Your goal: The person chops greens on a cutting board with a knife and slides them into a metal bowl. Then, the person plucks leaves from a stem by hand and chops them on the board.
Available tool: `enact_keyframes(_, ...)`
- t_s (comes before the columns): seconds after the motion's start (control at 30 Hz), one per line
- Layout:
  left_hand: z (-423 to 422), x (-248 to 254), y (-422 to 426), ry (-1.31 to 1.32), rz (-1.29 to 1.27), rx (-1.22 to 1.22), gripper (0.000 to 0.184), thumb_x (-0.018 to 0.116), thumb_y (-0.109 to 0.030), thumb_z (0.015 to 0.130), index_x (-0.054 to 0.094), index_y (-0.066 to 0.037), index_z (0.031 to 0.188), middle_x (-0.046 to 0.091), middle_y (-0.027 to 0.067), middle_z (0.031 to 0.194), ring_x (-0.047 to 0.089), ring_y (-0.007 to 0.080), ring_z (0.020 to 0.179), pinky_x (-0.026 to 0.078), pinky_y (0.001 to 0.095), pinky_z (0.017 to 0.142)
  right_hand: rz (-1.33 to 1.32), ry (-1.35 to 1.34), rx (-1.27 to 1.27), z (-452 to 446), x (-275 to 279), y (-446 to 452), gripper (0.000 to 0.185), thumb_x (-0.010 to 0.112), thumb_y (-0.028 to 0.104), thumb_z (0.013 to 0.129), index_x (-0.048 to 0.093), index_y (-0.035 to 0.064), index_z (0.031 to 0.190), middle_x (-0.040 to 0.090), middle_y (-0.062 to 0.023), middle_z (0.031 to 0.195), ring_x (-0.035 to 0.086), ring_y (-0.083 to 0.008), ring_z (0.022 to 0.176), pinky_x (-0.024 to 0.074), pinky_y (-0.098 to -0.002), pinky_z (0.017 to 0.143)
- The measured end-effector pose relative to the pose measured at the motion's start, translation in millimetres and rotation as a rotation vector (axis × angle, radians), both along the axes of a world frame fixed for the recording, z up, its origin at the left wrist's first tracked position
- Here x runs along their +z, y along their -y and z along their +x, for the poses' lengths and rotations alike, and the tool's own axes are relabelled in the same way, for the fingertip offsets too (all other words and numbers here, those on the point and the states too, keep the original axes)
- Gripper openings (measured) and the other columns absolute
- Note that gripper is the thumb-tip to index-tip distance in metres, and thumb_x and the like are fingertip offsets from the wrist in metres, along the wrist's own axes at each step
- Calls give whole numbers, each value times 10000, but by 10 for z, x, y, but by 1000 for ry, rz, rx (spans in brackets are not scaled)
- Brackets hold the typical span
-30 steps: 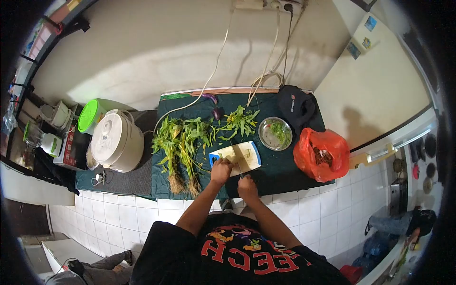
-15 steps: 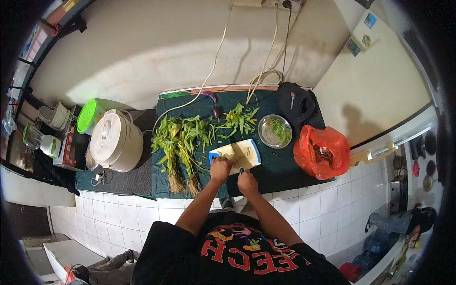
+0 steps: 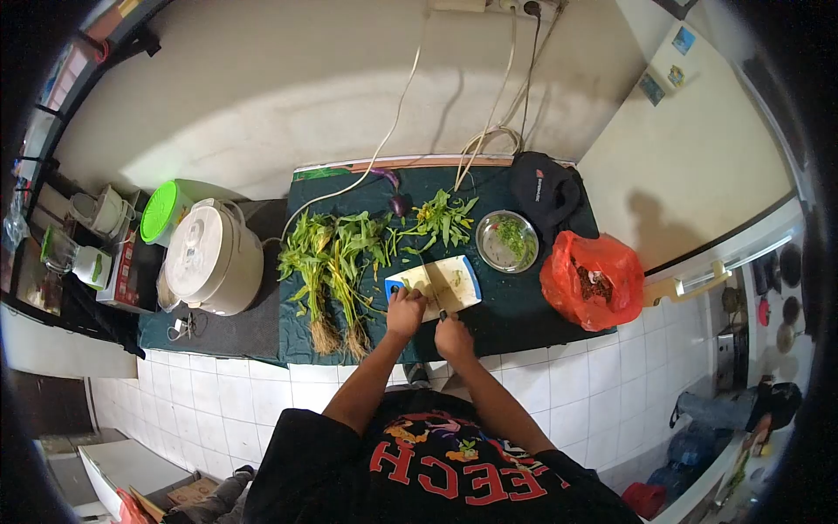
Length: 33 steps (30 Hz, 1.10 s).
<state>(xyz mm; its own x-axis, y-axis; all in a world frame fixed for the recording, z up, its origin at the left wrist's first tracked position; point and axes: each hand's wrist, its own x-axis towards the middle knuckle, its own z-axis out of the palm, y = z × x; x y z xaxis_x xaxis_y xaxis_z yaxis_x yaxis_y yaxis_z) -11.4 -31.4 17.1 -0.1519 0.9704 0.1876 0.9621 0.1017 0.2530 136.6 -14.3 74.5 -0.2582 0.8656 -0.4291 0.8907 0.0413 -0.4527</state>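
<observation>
The right hand (image 3: 454, 339) is wrapped round the dark handle of a knife (image 3: 443, 315), whose blade points away from the person across the cutting board (image 3: 461, 284). The left hand (image 3: 407, 312) sits just beside the blade with its fingers bunched over the board's near left part, by the blue end; whether they grip anything cannot be told. The board lies flat near the front edge of the worktop (image 3: 515, 323), small green bits on its right half.

Left of the board lie long leafy greens (image 3: 319, 253), their roots (image 3: 325, 339) toward the person. Beyond the board is a smaller heap of leaves (image 3: 443, 223), with a purple eggplant (image 3: 399, 205) just behind it to the left. To the right stands a metal bowl (image 3: 491, 253) holding cut greens (image 3: 515, 237); a dark cap (image 3: 539, 194) and a red plastic bag (image 3: 567, 301) lie farther right. Far left is a white rice cooker (image 3: 214, 262).
</observation>
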Motion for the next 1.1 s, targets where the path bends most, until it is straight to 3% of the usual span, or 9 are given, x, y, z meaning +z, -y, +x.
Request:
enact_keyframes(0.07, -4, -15, 20, 23, -18, -67, 146, 617, -187, 818, 731, -169, 907, 654, 32, 985, 584, 275, 961, 472, 409, 821, 44, -16, -10, 51, -326, 116, 355, 517, 263, 968, 547, -71, 1087, 675, -290, 968, 672, -442, 936, 550, -497, 807)
enact_keyframes(0.2, -19, 57, 27, 16, -42, -123, 147, 610, -188, 818, 724, -163, 908, 642, 40, 1004, 584, 275, 972, 475, 419, 825, 35, -57, 2, -17, -325, -52, 362, 516, 260, 969, 545, -83, 1083, 675, -294, 947, 673, -440, 929, 547, -499, 804)
enact_keyframes(0.4, -5, 54, 7, 82, 3, -57, 153, 621, -159, 794, 728, -158, 903, 669, 58, 947, 601, 291, 968, 502, 435, 824, 105, -66, 50, 70, -266, 118, 307, 460, 215, 972, 542, -65, 1070, 675, -296, 951, 680, -440, 904, 543, -522, 792)
enact_keyframes(0.47, 9, 176, -23, 218, -85, 71, 135, 640, -170, 788, 737, -150, 879, 687, 79, 910, 618, 319, 933, 523, 438, 803, 95, -59, 75, 58, -277, 25, 312, 470, 218, 971, 541, -69, 1071, 676, -293, 939, 682, -437, 895, 547, -515, 786)
enact_keyframes(0.6, -7, 126, -99, 251, -116, 139, 120, 675, -169, 768, 746, -144, 862, 710, 75, 902, 632, 320, 915, 524, 436, 800, 0, 23, 86, -22, -288, -132, 359, 499, 279, 978, 531, -66, 1071, 674, -287, 924, 675, -442, 912, 543, -513, 802)
enact_keyframes(0.87, -45, 171, -107, 511, -232, 325, 128, 756, -224, 741, 742, -144, 839, 707, 97, 920, 659, 331, 895, 540, 442, 769, 10, -52, 20, 7, -188, -55, 329, 486, 240, 973, 526, -66, 1085, 675, -297, 965, 670, -454, 923, 537, -521, 814)
enact_keyframes(1.0, -46, 158, -75, 465, -165, 288, 157, 769, -244, 737, 742, -133, 845, 709, 100, 902, 671, 323, 886, 546, 442, 742, 16, -70, 67, 11, -13, -38, 344, 510, 262, 968, 536, -65, 1070, 671, -301, 969, 665, -464, 917, 538, -523, 806)
enact_keyframes(1.1, -27, 132, -55, 478, -145, 301, 176, 785, -242, 725, 746, -130, 855, 714, 100, 888, 680, 324, 846, 549, 442, 734, 61, -127, -12, 62, -221, 107, 349, 523, 254, 958, 564, -73, 1072, 666, -314, 994, 660, -462, 941, 531, -525, 819)
